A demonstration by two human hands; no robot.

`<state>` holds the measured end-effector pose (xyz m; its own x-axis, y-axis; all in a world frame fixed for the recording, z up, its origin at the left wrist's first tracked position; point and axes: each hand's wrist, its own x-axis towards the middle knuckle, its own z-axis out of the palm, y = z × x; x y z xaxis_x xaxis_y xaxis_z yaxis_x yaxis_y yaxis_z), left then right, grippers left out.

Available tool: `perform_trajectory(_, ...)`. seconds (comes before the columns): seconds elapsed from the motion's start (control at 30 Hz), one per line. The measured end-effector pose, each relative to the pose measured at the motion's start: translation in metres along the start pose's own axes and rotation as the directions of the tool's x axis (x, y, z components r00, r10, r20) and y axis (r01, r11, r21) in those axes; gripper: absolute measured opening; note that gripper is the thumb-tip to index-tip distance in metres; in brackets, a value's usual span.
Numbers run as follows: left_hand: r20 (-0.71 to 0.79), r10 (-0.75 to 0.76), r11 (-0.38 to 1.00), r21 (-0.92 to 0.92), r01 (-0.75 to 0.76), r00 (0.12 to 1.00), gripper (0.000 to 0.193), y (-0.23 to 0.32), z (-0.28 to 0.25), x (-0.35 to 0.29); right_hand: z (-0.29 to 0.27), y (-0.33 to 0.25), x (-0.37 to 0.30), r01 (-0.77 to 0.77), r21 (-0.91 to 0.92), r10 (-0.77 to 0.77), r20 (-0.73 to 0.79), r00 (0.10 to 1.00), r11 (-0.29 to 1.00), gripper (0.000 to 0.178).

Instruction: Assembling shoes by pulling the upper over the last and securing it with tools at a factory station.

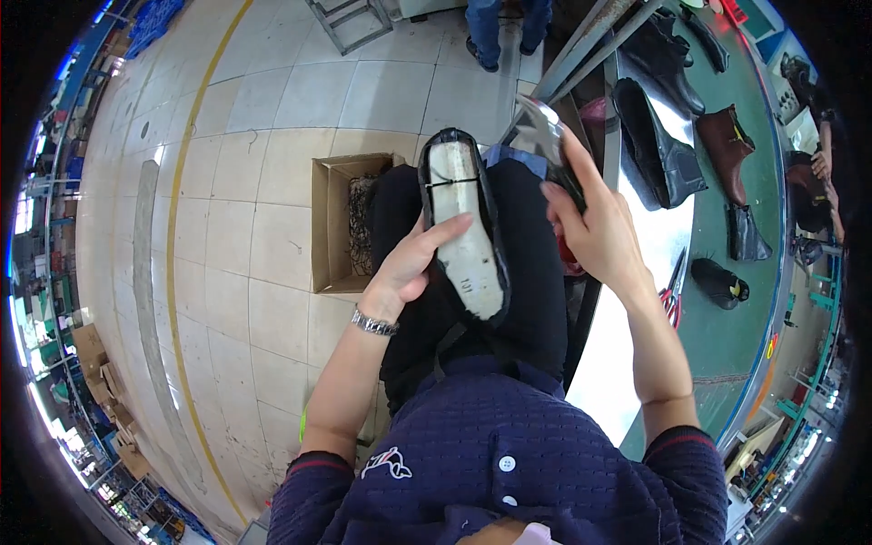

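My left hand [413, 259] grips a black shoe upper on a last [465, 245], sole side up over my lap. Its pale bottom shows, rimmed by the dark upper, with a thin black cord or strip across it toward the far end. My thumb lies on that pale face and the other fingers are hidden beneath. Just right of the shoe, my right hand [590, 213] is closed round a shiny metal hand tool with a dark handle [545, 132], whose exact kind I cannot make out. The tool is raised and apart from the shoe.
A cardboard box [331, 227] with dark scraps stands left of my knees. On the green-topped bench [727, 336] to the right lie several boots, including a brown boot [724, 145], and red-handled scissors [674, 295]. Another person's legs [486, 32] are ahead.
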<state>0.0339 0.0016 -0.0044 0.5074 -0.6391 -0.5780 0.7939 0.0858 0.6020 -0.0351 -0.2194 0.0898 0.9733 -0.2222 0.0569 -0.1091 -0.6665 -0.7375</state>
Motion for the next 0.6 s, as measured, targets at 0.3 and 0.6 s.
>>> perform_trajectory(0.3,0.178,0.048,0.985,0.156,-0.076,0.983,0.097,-0.049,-0.013,-0.036,0.001,0.040,-0.112,-0.533,0.750,0.464,0.339,0.818,0.391,0.035)
perform_trajectory(0.6,0.488,0.232,0.886,0.251,-0.390,0.841,0.155,-0.100,-0.040,-0.032,0.037,0.050,-0.124,-0.614,0.634,0.214,0.593,0.776,0.470,0.034)
